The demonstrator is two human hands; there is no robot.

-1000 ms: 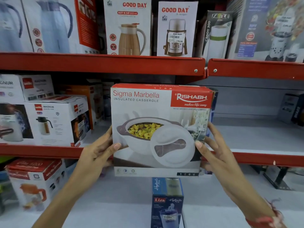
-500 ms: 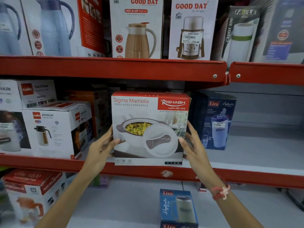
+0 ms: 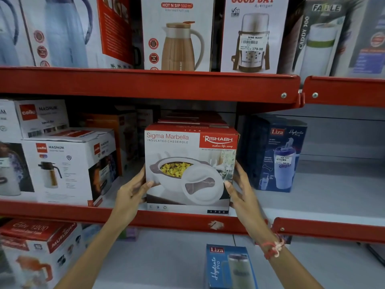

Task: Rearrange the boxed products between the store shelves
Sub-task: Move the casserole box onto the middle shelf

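Note:
A white and red Sigma Marbella casserole box (image 3: 190, 161) stands on the middle shelf (image 3: 166, 221), its base near the red front lip. My left hand (image 3: 133, 190) presses its left side, thumb on the front face. My right hand (image 3: 241, 188) holds its right side, fingers spread along the edge. A similar red-topped box sits right behind it. To its left stands a white Cello Magnum flask box (image 3: 66, 167); to its right a dark blue Liza bottle box (image 3: 275, 155).
The top shelf carries Good Day flask boxes (image 3: 177, 34) and a Fable box (image 3: 318, 38). On the lower shelf lie another Liza box (image 3: 229, 265) and a red and white jug box (image 3: 35, 251). Bare grey shelf extends right of the blue box.
The casserole box has gone from mid-air in front of the shelf back onto the middle shelf, with both hands staying on its sides. The camera has moved closer.

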